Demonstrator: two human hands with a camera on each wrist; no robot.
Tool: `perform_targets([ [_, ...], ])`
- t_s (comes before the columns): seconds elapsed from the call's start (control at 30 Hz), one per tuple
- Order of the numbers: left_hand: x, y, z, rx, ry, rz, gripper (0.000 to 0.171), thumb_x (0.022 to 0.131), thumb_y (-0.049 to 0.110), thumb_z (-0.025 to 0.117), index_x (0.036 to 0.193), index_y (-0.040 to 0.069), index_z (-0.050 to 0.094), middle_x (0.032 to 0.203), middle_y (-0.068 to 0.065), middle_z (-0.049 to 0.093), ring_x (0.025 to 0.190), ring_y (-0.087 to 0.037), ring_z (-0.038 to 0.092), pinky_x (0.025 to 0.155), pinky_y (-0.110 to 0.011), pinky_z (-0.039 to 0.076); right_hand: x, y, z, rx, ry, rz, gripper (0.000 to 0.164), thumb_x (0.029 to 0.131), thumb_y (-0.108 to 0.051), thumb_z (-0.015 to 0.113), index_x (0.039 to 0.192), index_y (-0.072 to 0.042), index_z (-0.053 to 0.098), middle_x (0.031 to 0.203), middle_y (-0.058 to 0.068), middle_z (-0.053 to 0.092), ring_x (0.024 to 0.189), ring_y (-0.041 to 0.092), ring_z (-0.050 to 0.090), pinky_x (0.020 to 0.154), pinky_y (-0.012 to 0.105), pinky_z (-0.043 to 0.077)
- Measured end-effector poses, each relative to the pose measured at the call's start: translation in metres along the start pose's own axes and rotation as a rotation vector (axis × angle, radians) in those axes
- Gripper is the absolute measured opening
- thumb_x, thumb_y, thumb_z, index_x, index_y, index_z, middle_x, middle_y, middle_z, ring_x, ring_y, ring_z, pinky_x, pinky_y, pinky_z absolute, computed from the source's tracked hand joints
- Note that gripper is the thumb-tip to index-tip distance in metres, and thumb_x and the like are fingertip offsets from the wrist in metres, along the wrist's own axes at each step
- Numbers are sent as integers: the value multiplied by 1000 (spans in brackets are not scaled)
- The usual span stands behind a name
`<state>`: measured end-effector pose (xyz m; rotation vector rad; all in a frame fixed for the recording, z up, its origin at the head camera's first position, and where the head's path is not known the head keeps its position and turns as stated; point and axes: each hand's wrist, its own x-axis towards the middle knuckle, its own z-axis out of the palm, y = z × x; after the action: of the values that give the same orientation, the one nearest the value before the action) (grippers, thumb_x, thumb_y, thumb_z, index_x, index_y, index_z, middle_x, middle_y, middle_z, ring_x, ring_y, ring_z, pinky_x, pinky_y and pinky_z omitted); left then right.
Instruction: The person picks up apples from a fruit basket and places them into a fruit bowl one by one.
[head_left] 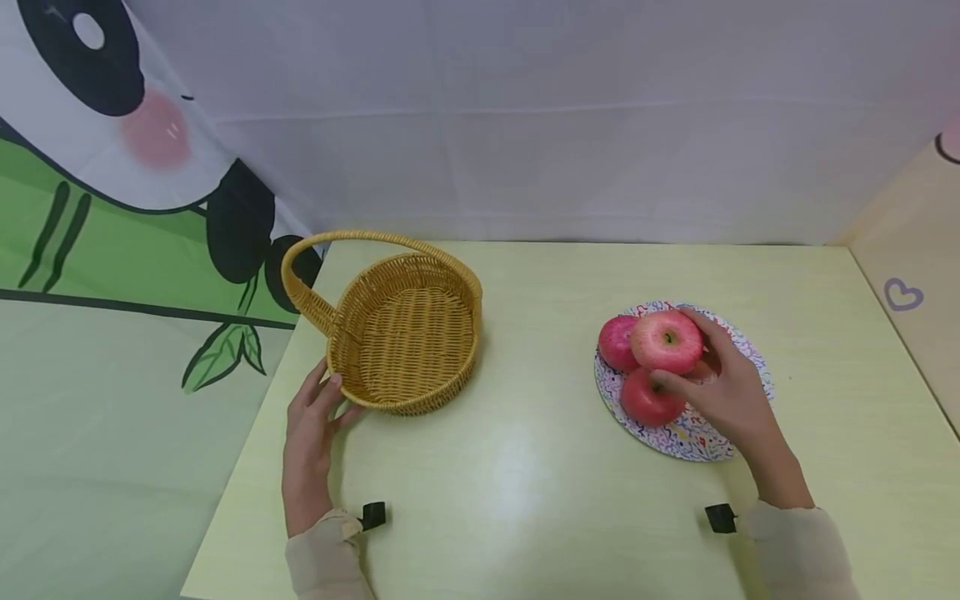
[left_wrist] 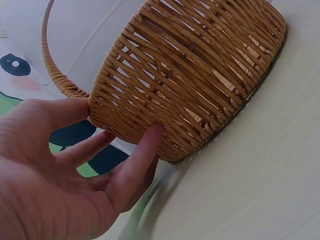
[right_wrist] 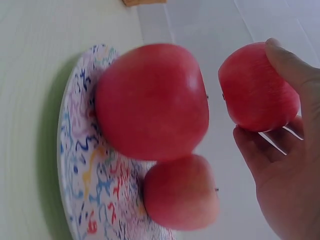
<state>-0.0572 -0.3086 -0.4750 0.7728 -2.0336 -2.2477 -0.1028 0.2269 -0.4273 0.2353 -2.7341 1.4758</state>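
A wicker basket (head_left: 408, 346) with a tall arched handle stands at the left of the table. My left hand (head_left: 311, 446) holds its near-left side; in the left wrist view the index fingertip meets the rim and the thumb (left_wrist: 145, 150) rests against the woven outer wall. To the right, my right hand (head_left: 731, 392) grips a red apple (head_left: 667, 340) between thumb and fingers, over a patterned plate (head_left: 712, 442). Other apples lie on that plate, one at the left (head_left: 617, 343) and one at the front (head_left: 651, 400). The right wrist view shows the held apple (right_wrist: 257, 90) raised beside two others.
The pale table (head_left: 517, 467) lies between basket and plate. A light cloth backdrop (head_left: 525, 167) rises behind it, and a printed green and white cloth (head_left: 135, 417) hangs along the left. A cream-coloured panel (head_left: 915, 250) borders the right side.
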Motion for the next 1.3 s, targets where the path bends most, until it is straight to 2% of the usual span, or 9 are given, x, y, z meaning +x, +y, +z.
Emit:
perform_targets([
  [0.1,0,-1,0,-3,-3,-7,55,108,34,55,161,36,39,161,-6,42,130,-15,57,89,-26,62,-5,7,-7,-4,45,3,96,87,-21,87,164,-32,31,154,10,48,130,7,48,83,5,52],
  [0.17,1,-1,0,-6,-7,-9,55,109,33,55,161,37,39,161,-6,42,131,-16,57,88,-26,62,-9,11,-11,-13,68,7,96,87,-20,86,164,-31,30,154,10,47,128,0,46,84,4,51],
  [0.43,1,-3,-1,-7,-14,-2,55,109,33,55,161,35,38,162,-7,41,130,-15,57,88,-26,62,-24,27,-25,-35,139,32,94,88,-16,85,163,-33,31,156,9,45,127,-7,42,87,-1,46],
  [0.53,0,-3,-1,-1,-13,-1,56,108,34,56,162,35,38,163,-9,41,130,-15,58,87,-26,62,-30,32,-27,-49,161,55,94,88,-17,84,163,-34,30,158,7,44,129,-6,41,87,-2,45],
  [0.9,-1,-4,-3,-4,-9,5,58,107,35,58,161,34,38,160,-7,43,127,-12,60,89,-27,62,-48,55,-31,-39,215,91,92,90,-11,82,165,-26,29,161,3,43,129,-11,38,90,-5,40],
  [1.17,2,-1,-2,-13,-9,-18,56,109,34,55,161,37,37,162,-6,42,131,-15,57,88,-26,62,-59,61,-29,-53,208,166,93,92,-18,81,166,-32,25,166,6,37,141,3,39,92,-6,37],
  [1.3,2,-1,-2,-17,-9,-16,56,109,34,55,162,36,37,162,-6,42,131,-13,58,89,-26,62,-65,64,-27,-41,204,186,93,93,-18,80,166,-32,25,166,5,37,140,1,39,93,-6,37],
])
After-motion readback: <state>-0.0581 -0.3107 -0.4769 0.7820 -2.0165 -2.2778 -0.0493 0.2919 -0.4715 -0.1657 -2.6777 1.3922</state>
